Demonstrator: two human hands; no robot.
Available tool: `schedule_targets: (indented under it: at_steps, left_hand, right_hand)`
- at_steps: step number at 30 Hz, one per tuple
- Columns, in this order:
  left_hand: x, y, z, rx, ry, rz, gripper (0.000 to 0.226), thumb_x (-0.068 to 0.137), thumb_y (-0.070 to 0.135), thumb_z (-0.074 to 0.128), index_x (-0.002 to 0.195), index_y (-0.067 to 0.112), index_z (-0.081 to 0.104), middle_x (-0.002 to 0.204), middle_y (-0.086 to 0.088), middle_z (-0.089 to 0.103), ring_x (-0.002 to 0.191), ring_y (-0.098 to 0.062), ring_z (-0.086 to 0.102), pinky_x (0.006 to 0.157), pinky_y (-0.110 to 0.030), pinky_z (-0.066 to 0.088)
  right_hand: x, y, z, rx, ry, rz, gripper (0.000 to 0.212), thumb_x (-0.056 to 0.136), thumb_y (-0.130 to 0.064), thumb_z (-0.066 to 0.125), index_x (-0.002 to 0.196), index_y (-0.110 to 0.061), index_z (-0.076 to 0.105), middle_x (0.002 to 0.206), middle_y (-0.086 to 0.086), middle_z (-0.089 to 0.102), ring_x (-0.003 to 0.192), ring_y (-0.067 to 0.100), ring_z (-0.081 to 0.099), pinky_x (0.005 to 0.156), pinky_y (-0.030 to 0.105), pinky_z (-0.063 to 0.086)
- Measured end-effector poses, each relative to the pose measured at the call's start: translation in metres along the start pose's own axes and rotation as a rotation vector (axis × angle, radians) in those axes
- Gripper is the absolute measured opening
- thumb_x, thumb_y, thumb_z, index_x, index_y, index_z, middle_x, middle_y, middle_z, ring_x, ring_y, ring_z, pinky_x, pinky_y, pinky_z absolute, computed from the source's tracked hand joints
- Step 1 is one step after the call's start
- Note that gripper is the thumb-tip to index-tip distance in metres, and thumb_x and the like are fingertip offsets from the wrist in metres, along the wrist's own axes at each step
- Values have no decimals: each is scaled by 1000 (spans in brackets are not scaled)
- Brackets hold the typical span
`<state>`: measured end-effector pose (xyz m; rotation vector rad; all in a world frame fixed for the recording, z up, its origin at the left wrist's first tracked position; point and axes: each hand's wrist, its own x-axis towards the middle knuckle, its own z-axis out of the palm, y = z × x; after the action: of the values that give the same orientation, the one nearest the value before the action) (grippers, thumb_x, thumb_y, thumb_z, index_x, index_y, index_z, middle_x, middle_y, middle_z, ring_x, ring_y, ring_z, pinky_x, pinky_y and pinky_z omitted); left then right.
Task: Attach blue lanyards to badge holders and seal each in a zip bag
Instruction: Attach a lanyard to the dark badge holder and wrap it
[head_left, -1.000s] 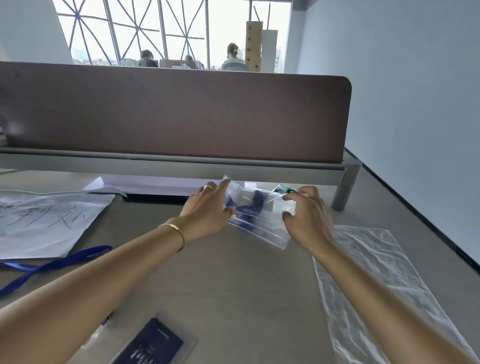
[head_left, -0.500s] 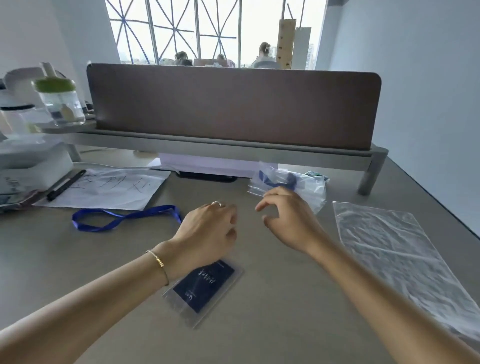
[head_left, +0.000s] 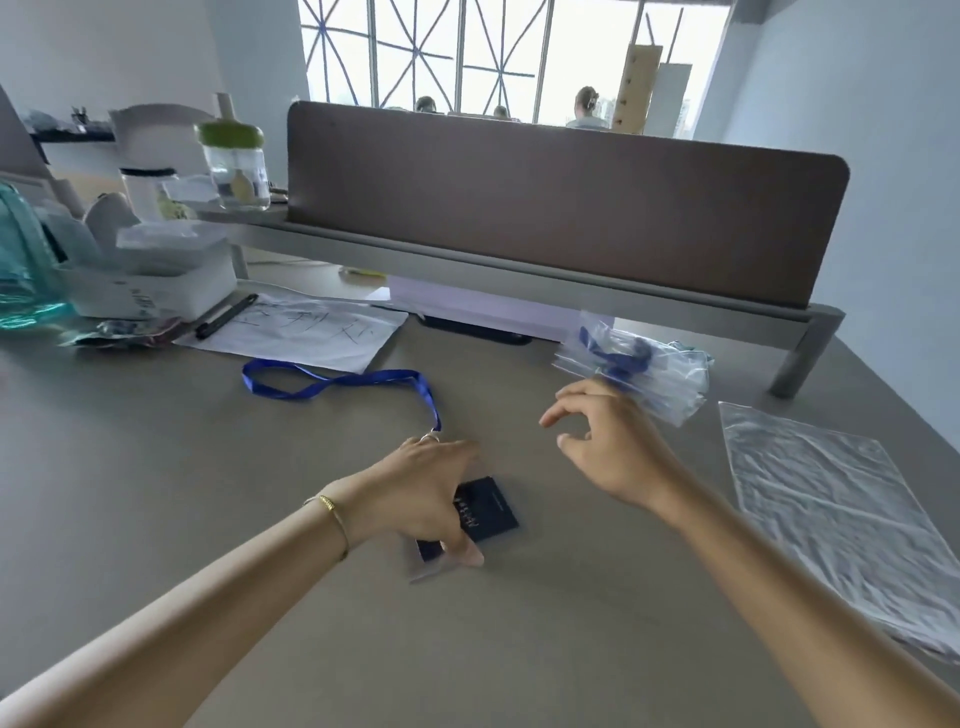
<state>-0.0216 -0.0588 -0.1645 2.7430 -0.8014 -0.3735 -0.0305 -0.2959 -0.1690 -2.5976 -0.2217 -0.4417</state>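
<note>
A clear badge holder (head_left: 491, 512) with a dark blue card lies on the grey desk (head_left: 208, 493). My left hand (head_left: 415, 493) covers its left part and grips it, thumb across its lower edge. A loose blue lanyard (head_left: 337, 382) lies behind that hand, its metal clip end next to my fingers. My right hand (head_left: 608, 447) hovers over the desk, fingers loosely curled, holding nothing. Behind it lies a pile of sealed zip bags (head_left: 644, 371) with blue lanyards inside. A stack of flat empty zip bags (head_left: 831, 519) is on the right.
A brown divider panel on a grey shelf (head_left: 519, 280) blocks the back of the desk. A handwritten paper (head_left: 301, 332) with a black pen (head_left: 226, 316) lies at back left, beside white boxes (head_left: 156, 280) and jars (head_left: 236, 166).
Both hands let go of the filled zip bag, which now lies on the pile. My left hand came back and took hold of the badge holder; my right hand drew back empty.
</note>
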Motion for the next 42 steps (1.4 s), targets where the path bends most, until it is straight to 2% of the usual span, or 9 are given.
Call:
schedule_targets:
  at_steps: [4, 9, 15, 18, 21, 26, 33, 38, 42]
  left_hand:
    - [-12, -20, -1, -181, -4, -22, 83, 60, 37, 91, 132, 35, 50, 114, 4, 49, 107, -16, 48, 85, -29, 48]
    - [-30, -52, -8, -493, 129, -108, 51, 69, 12, 87, 111, 29, 63, 87, 2, 70, 67, -11, 66, 59, -27, 55]
    - [-50, -87, -22, -657, 211, -257, 17, 75, 14, 84, 88, 17, 72, 81, 1, 78, 74, -20, 74, 72, -34, 56]
    - [-54, -96, -23, -754, 287, -321, 11, 81, 16, 80, 88, 12, 73, 80, -2, 77, 67, -17, 69, 63, -30, 49]
    - [-50, -102, -20, -826, 350, -359, 10, 88, 21, 74, 95, 15, 71, 77, 2, 76, 57, -11, 59, 49, -23, 38]
    - [-29, -95, -16, -941, 345, -292, 17, 85, 9, 74, 99, 17, 71, 84, -4, 77, 68, -19, 70, 57, -26, 51]
    - [28, -48, -11, -584, 515, -105, 9, 76, 6, 68, 71, 13, 64, 55, 4, 53, 50, -6, 41, 49, -24, 31]
    - [47, -26, -6, -384, 671, 29, 24, 78, 10, 66, 67, 31, 66, 67, 10, 60, 66, -9, 53, 52, -15, 31]
    - [47, -30, -1, -303, 758, 73, 28, 80, 9, 66, 92, 33, 76, 75, 13, 64, 75, -9, 55, 63, -20, 42]
  right_hand:
    - [9, -8, 11, 27, -40, -7, 24, 83, -12, 66, 95, -31, 75, 117, -15, 60, 108, 8, 58, 90, 35, 53]
    - [27, -29, 38, 73, -132, -101, 28, 83, -13, 64, 102, -32, 73, 113, -14, 65, 109, 10, 58, 91, 38, 52]
    - [46, -63, 70, 37, -242, -226, 48, 81, -3, 64, 120, -30, 70, 126, -9, 60, 116, 14, 49, 102, 29, 40]
    - [51, -70, 80, -79, -287, -293, 27, 80, -14, 69, 102, -29, 76, 129, -9, 59, 122, 13, 47, 100, 30, 40]
    - [54, -69, 84, -88, -229, -328, 2, 80, -23, 74, 80, -25, 74, 110, -9, 66, 110, 14, 53, 94, 35, 43]
    - [53, -54, 71, 123, -166, -164, 10, 85, -20, 73, 76, -22, 68, 72, -5, 69, 74, 18, 63, 75, 35, 50]
    - [57, -41, 33, 628, -67, 52, 9, 90, -4, 69, 81, -7, 71, 67, 3, 71, 61, 9, 63, 66, 22, 51]
    - [62, -39, 25, 840, -9, 149, 8, 91, -4, 69, 84, -3, 72, 64, 2, 71, 61, 12, 64, 68, 23, 53]
    - [62, -41, 29, 887, -22, 184, 9, 91, -2, 67, 85, 4, 71, 64, 5, 69, 58, 12, 62, 62, 21, 52]
